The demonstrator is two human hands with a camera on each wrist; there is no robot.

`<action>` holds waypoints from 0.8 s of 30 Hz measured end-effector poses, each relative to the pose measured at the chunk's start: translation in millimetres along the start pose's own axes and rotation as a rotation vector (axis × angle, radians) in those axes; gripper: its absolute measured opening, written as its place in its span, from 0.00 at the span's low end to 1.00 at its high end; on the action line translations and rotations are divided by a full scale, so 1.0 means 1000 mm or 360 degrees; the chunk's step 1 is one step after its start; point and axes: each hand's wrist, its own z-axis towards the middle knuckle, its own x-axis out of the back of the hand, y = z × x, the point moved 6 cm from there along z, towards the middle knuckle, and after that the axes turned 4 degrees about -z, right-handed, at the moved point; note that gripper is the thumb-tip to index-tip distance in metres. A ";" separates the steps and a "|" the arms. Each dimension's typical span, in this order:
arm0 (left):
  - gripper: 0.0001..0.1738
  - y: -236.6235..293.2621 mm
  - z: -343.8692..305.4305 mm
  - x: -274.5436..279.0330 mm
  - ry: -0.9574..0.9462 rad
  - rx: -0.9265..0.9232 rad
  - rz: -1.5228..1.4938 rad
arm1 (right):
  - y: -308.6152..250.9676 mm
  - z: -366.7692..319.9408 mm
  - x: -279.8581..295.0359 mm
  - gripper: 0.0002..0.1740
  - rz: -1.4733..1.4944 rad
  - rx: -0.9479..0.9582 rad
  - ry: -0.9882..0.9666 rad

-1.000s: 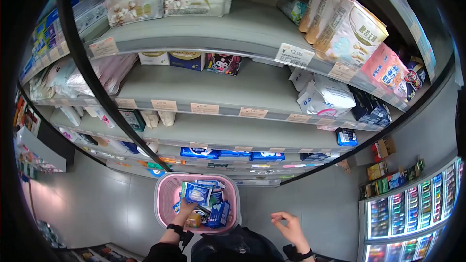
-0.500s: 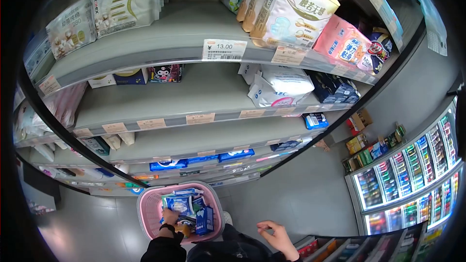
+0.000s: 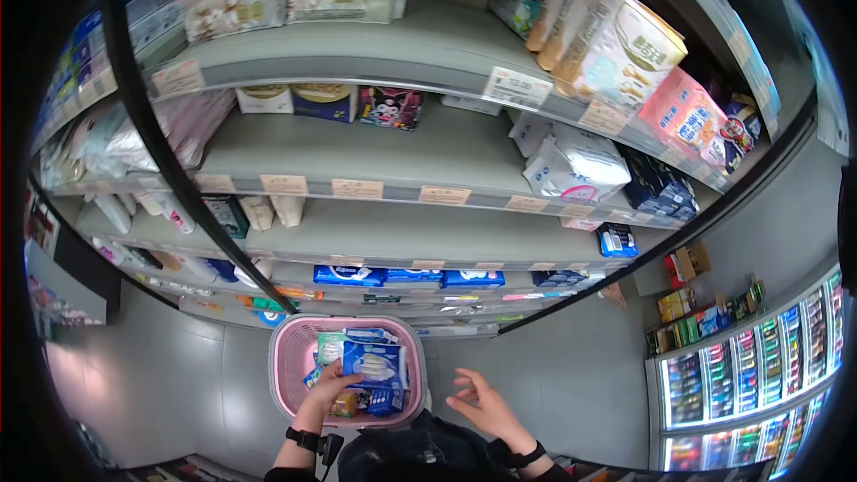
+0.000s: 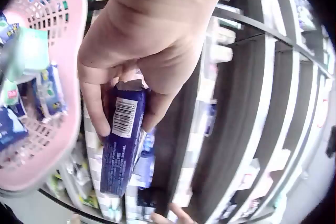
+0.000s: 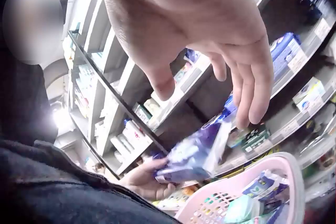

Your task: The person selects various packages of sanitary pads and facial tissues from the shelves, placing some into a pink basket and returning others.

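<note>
My left hand (image 3: 330,384) holds a blue packet (image 3: 375,361) with a white picture on its front, lifted over the pink basket (image 3: 278,366). In the left wrist view, the thumb and fingers grip the packet (image 4: 124,140) along its two sides, and a white barcode shows on its narrow face. Several blue, green and white packets lie in the basket, partly covered by the held one in the head view. To the right of the basket, my right hand (image 3: 486,406) hangs in the air, fingers loosely bent around nothing.
Ahead rises a curved shelf unit (image 3: 375,156) with packs of sanitary pads (image 3: 616,49) on its upper tier and blue packs (image 3: 473,279) lower down. A black post (image 3: 170,138) crosses its left side. At the right stand lit drink fridges (image 3: 759,366) and boxes (image 3: 705,326).
My left hand has raised the blue packet from among the basket's contents, turning its front upward. The right hand stays free beside the basket. The head view swung right, then back.
</note>
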 end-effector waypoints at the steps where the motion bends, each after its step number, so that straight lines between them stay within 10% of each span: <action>1: 0.20 0.016 -0.020 -0.019 -0.0111 0.0033 -0.0089 | -0.002 0.007 -0.005 0.31 -0.0012 0.0013 -0.0024; 13: 0.19 0.079 -0.116 -0.080 -0.0301 -0.0422 -0.0204 | -0.051 0.072 -0.030 0.33 0.0947 0.0159 -0.0645; 24: 0.12 0.052 -0.163 -0.031 0.0144 -0.0638 -0.0334 | -0.090 0.163 0.071 0.27 0.0939 0.0527 0.0126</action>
